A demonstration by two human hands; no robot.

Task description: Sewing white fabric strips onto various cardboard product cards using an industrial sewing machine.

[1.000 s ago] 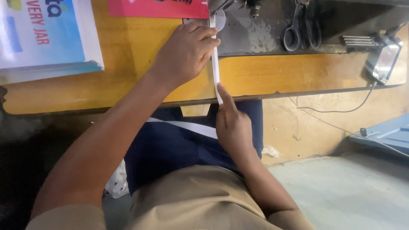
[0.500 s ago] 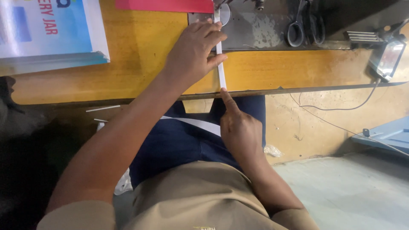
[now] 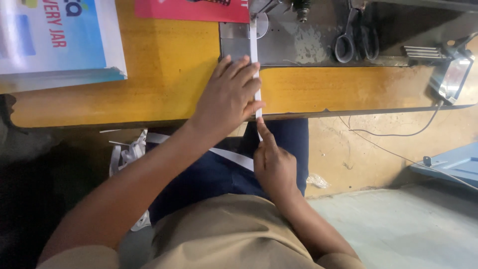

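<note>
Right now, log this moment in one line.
left hand: flat on white strip | right hand: pinching strip below table edge | scissors: on machine bed

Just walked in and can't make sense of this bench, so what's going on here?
A person sits at a yellow wooden table with a sewing machine's grey metal bed set into it. The left hand lies flat on the table, pressing a narrow white strip that runs up toward the needle area. The right hand, below the table edge, pinches the strip's lower end. Scissors lie on the machine bed, and a stack of printed sheets sits at the far left.
</note>
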